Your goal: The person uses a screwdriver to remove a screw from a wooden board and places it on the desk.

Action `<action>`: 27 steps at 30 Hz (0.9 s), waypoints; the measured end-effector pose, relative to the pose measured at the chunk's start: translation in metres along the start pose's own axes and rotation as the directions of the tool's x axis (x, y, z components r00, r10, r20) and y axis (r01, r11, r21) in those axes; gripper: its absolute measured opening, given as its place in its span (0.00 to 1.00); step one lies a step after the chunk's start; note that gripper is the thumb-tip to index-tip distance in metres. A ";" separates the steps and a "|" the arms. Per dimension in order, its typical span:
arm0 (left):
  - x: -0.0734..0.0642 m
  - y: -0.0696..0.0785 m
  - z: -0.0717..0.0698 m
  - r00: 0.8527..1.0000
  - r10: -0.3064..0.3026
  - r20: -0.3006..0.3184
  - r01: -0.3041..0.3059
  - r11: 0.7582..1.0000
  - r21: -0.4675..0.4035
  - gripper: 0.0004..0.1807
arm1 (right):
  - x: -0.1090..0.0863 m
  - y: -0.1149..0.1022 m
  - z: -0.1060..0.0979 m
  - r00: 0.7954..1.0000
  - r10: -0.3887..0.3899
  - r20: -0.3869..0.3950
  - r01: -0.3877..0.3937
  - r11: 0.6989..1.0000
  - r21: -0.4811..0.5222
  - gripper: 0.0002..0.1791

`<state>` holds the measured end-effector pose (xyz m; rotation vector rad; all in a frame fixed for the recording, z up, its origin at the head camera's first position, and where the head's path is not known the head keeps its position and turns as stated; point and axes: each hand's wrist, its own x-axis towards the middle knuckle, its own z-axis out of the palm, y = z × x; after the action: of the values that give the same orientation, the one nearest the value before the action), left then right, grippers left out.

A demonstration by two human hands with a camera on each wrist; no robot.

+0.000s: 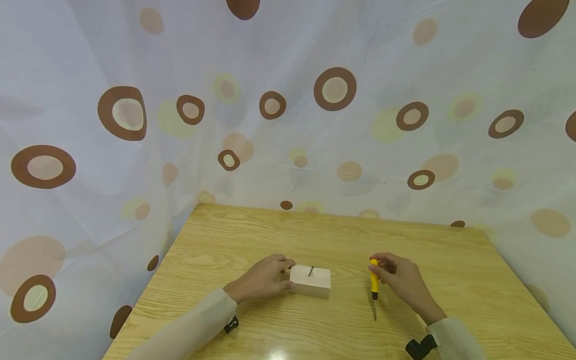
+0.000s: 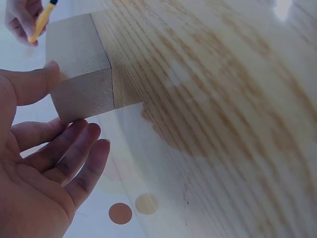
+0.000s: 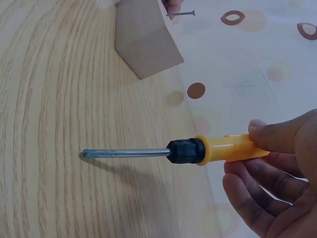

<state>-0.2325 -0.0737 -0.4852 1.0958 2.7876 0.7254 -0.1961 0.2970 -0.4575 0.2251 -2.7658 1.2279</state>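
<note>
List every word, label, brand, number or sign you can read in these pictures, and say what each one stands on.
None can be read. The screwdriver, the wooden block with its screw, the table and the spotted curtain show no lettering in any view.

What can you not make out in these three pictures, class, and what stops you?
- Screw head type: too small in head view; cut off behind wooden block in right wrist view.
- Screwdriver handle end: covered by right hand.
- Left hand palm: cut off by left wrist frame edge.
</note>
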 end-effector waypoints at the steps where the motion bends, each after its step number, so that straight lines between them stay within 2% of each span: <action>1: 0.000 -0.001 0.000 1.000 0.001 0.000 -0.001 1.000 -0.001 0.32 | 0.000 0.000 0.000 1.000 0.004 0.005 -0.004 1.000 -0.001 0.22; 7: 0.000 -0.003 0.002 1.000 0.017 0.006 -0.017 1.000 -0.001 0.33 | -0.001 0.006 0.003 1.000 0.016 0.019 -0.015 0.999 -0.030 0.22; 13: 0.001 -0.005 -0.003 0.999 0.048 0.014 -0.048 0.999 0.003 0.35 | 0.000 0.012 0.006 0.998 0.042 0.056 -0.042 0.999 -0.006 0.23; 22: 0.005 -0.007 -0.006 0.998 0.050 0.034 -0.050 0.999 -0.001 0.36 | 0.003 0.017 0.009 0.995 0.055 0.084 -0.054 0.998 -0.011 0.22; 27: 0.005 -0.009 -0.007 0.999 0.051 0.011 -0.050 0.998 -0.024 0.39 | 0.006 0.019 0.011 0.993 0.060 0.101 -0.060 0.998 -0.005 0.21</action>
<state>-0.2434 -0.0784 -0.4823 1.1661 2.7431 0.7525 -0.2055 0.3007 -0.4782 0.2108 -2.8794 1.2611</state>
